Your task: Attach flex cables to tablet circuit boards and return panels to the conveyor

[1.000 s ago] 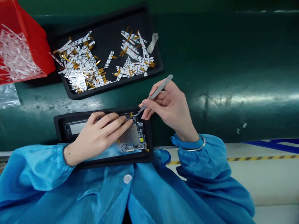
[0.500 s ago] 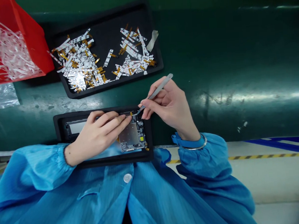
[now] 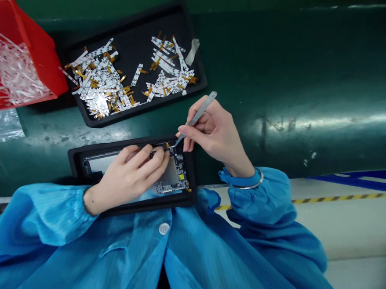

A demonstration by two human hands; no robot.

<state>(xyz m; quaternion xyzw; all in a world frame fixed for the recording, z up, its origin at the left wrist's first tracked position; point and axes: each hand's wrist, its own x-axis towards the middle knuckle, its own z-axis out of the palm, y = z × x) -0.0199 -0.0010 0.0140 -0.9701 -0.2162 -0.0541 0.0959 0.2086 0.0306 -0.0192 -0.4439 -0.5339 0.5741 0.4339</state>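
"Green worktop (image 3: 290, 80) stretches beyond both hands, shiny to the right of them. What's under the left hand (image 3: 132, 177)?"

"Opened tablet-like device (image 3: 97, 163), lying in a black work tray (image 3: 151, 205). The hand rests across it, palm down, fingers bent, tips at the far edge of the circuit board (image 3: 181, 165)."

"Is it gripping anything?"

"Can't tell; the fingers cover whatever is beneath."

"And the right hand (image 3: 215, 138)?"

"Closed on grey tweezers (image 3: 199, 113), which slant down to that same board edge, just beside the left fingertips. What their tip touches is too small to see. The two hands are near each other, apart."

"Farther out?"

"Beyond the left hand, a black parts tray (image 3: 132, 38) bears two heaps of white flex strips (image 3: 101, 89) with amber tails, one loose strip between. Left of that stands a red bin (image 3: 50, 66) holding thin white ribbons (image 3: 18, 73)."
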